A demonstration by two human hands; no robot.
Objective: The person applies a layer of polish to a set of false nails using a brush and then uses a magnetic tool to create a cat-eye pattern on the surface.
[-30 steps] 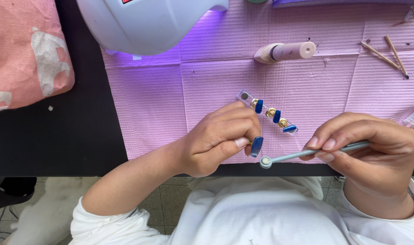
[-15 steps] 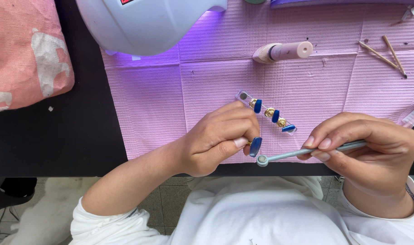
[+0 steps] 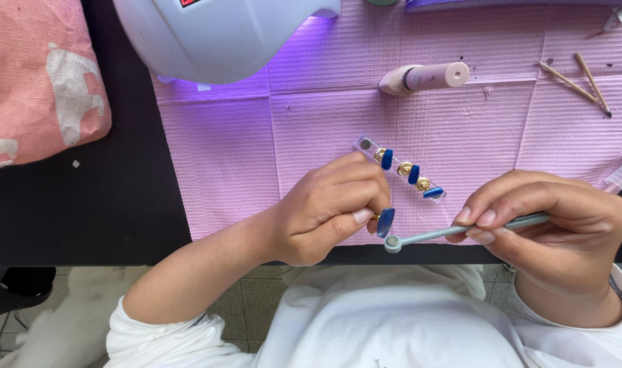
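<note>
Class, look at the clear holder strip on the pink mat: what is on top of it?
On the clear strip sit three blue nail tips on gold mounts, with one bare mount at its far end. The left hand covers none of it; the strip's underside is hidden.

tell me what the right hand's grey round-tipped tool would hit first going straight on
Probably the blue nail tip pinched by the left hand; the right hand aims the grey tool just below it.

The left hand (image 3: 328,208) pinches a blue nail tip (image 3: 386,221); the right hand (image 3: 553,225) holds a grey wand (image 3: 454,232) just beside it.
</note>
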